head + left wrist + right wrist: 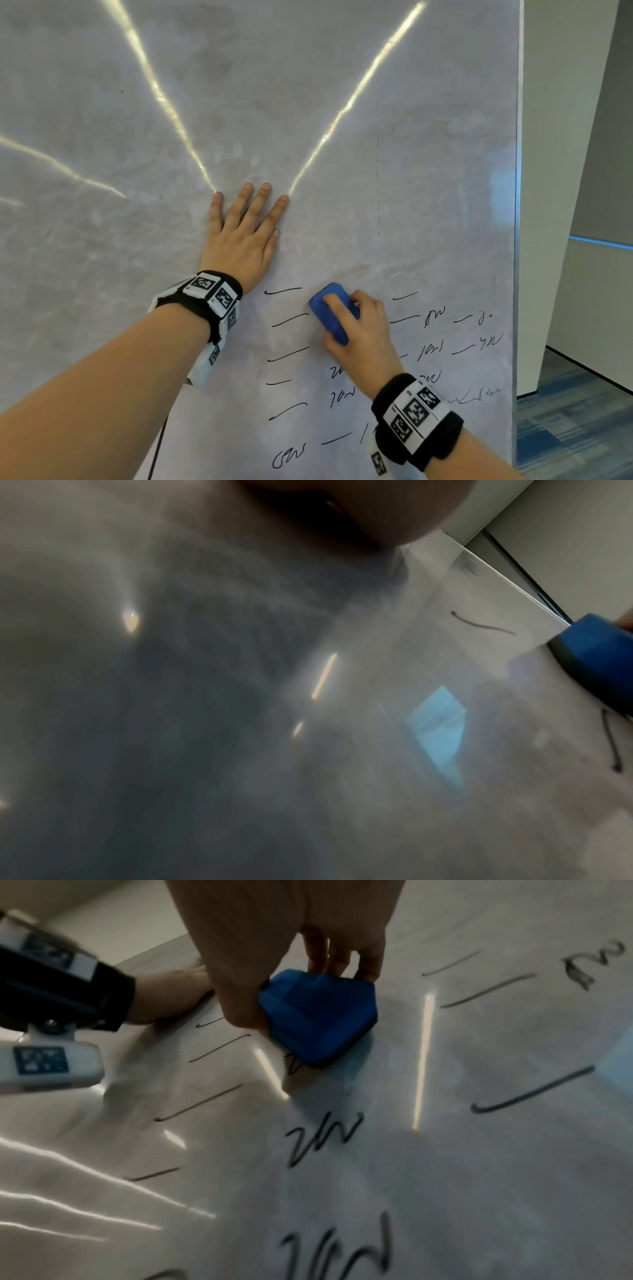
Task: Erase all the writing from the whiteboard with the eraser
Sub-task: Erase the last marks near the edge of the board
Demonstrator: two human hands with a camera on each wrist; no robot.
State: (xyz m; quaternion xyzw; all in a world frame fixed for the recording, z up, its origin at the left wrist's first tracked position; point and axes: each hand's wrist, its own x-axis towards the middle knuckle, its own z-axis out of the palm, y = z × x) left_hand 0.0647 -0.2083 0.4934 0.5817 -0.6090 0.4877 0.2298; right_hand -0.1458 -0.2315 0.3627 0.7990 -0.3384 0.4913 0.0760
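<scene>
The whiteboard (308,102) fills the head view, smeared grey above and to the left. Black handwriting (428,346) and short dashes (284,291) cover its lower right part. My right hand (363,329) grips the blue eraser (330,310) and holds it flat against the board among the writing. In the right wrist view the eraser (318,1015) sits just above a scribble (322,1137), with thumb and fingers curled round its sides. My left hand (245,233) lies flat on the board, fingers straight and spread, up and left of the eraser. The left wrist view catches the eraser's edge (596,653).
The board's right edge (517,205) stands against a pale wall (565,137). Blue-grey carpet (575,428) shows at the lower right. Light streaks (164,99) reflect on the board's upper part. A dark cable (157,448) hangs at the board's lower left.
</scene>
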